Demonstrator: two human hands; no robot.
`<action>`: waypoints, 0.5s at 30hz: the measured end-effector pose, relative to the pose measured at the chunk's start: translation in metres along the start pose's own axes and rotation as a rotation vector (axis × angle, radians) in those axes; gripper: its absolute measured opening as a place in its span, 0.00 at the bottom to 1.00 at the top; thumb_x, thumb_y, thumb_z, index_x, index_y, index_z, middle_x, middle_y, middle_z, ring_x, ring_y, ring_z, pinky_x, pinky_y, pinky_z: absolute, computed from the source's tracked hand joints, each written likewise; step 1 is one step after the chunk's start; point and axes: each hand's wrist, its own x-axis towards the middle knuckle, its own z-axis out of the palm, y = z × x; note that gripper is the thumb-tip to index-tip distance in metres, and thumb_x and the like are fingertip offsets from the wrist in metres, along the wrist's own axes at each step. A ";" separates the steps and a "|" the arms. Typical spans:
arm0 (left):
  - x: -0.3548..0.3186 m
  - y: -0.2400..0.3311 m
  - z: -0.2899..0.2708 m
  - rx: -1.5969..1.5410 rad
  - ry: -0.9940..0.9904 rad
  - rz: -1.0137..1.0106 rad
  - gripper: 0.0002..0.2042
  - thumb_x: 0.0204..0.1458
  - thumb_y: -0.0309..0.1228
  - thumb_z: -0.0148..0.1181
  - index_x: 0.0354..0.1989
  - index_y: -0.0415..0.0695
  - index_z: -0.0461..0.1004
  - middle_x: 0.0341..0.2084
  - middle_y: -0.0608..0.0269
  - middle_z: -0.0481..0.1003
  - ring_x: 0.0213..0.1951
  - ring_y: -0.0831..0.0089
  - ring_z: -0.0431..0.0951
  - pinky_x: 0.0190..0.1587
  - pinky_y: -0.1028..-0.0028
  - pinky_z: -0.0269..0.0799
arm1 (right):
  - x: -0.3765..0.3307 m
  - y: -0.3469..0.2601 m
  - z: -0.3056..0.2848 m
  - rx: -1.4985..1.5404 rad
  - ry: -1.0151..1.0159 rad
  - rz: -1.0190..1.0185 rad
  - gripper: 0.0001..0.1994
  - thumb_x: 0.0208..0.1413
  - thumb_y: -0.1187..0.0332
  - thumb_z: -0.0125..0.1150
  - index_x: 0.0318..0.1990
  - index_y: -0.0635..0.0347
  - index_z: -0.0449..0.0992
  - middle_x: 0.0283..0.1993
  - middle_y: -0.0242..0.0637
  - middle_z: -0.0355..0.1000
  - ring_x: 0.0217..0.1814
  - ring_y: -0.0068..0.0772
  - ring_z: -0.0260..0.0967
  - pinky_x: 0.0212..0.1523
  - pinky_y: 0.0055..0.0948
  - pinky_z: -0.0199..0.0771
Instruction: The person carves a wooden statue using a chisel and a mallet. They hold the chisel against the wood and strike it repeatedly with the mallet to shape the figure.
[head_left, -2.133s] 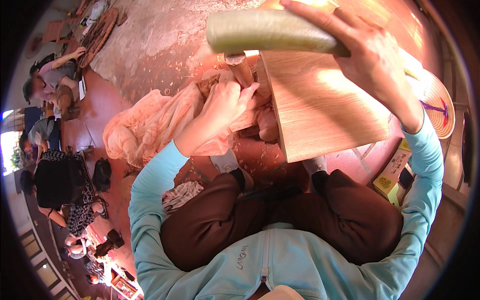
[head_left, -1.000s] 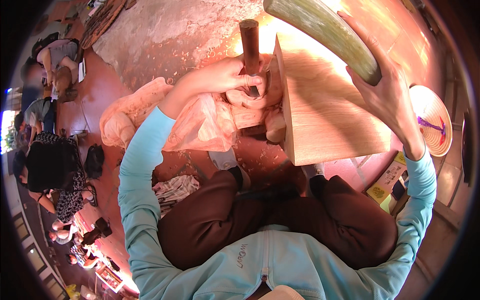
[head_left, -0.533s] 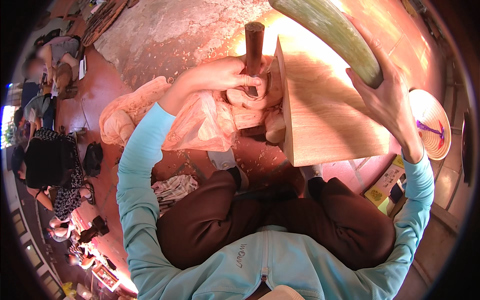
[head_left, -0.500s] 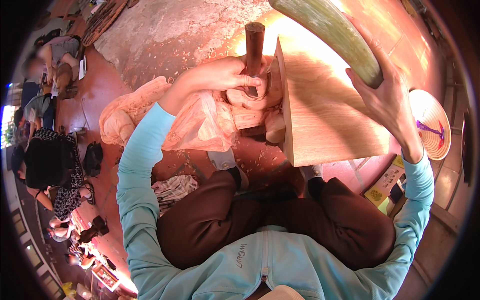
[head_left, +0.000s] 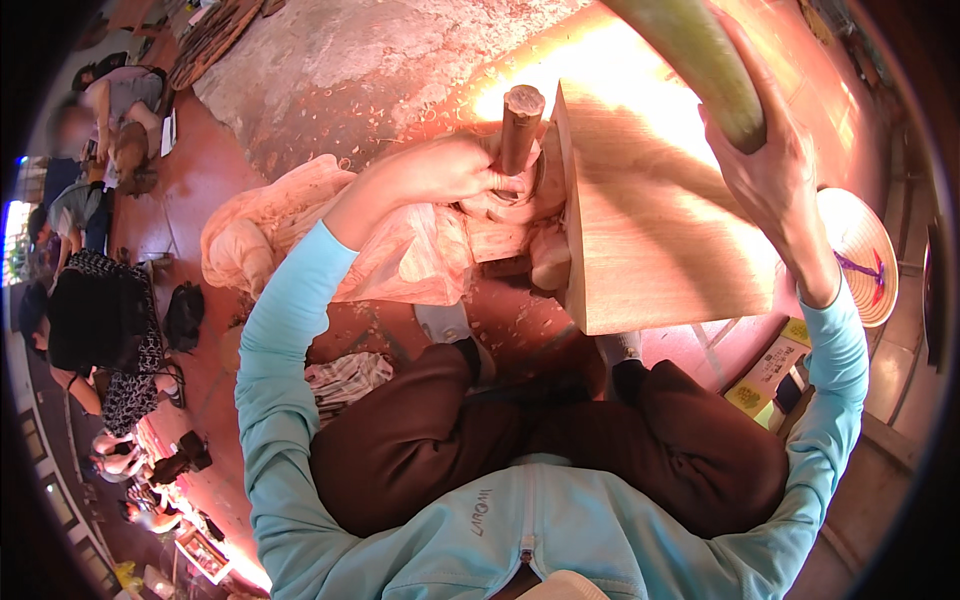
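My left hand (head_left: 450,172) is closed around a chisel (head_left: 520,135), its dark wooden handle standing up and tilted slightly. The blade end is hidden by my fingers, against the carved wooden figure (head_left: 415,250). That figure lies on its side, with folds cut into its surface, and meets a large smooth wooden block (head_left: 660,230) on its right. Raised above the block, my right hand (head_left: 775,180) grips the near end of a long, thick, greenish club-shaped mallet (head_left: 705,65). Its far end runs out of the picture.
Wood chips lie scattered on the red tiled floor. A folded striped cloth (head_left: 345,380) is by my left knee. At right are a conical straw hat (head_left: 858,255) and a printed carton (head_left: 770,370). Several people sit or bend at far left, near a black bag (head_left: 185,317).
My right hand has lifted the mallet up and slightly right, away from the chisel. The chisel handle's top has tipped toward me, and my left hand has shifted slightly with it.
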 end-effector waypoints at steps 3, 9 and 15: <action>-0.004 -0.006 0.004 -0.093 -0.030 -0.138 0.14 0.55 0.34 0.52 0.46 0.40 0.65 0.39 0.59 0.72 0.40 0.72 0.71 0.45 0.71 0.65 | -0.002 -0.008 -0.003 -0.201 -0.202 -0.078 0.36 0.39 0.84 0.56 0.60 0.41 0.63 0.48 0.40 0.71 0.45 0.39 0.72 0.40 0.32 0.75; -0.004 0.004 0.002 0.174 -0.028 -0.164 0.14 0.55 0.31 0.49 0.48 0.40 0.67 0.37 0.56 0.74 0.42 0.72 0.74 0.45 0.72 0.67 | 0.002 -0.012 -0.005 0.096 0.108 -0.068 0.33 0.42 0.83 0.55 0.59 0.41 0.64 0.44 0.44 0.73 0.45 0.47 0.72 0.41 0.32 0.75; -0.010 0.005 0.007 -0.044 0.051 -0.121 0.12 0.55 0.34 0.51 0.44 0.41 0.67 0.36 0.56 0.73 0.39 0.70 0.75 0.44 0.73 0.66 | 0.007 -0.019 -0.009 -0.328 -0.166 -0.269 0.38 0.38 0.83 0.56 0.58 0.33 0.64 0.32 0.39 0.70 0.31 0.41 0.71 0.32 0.34 0.75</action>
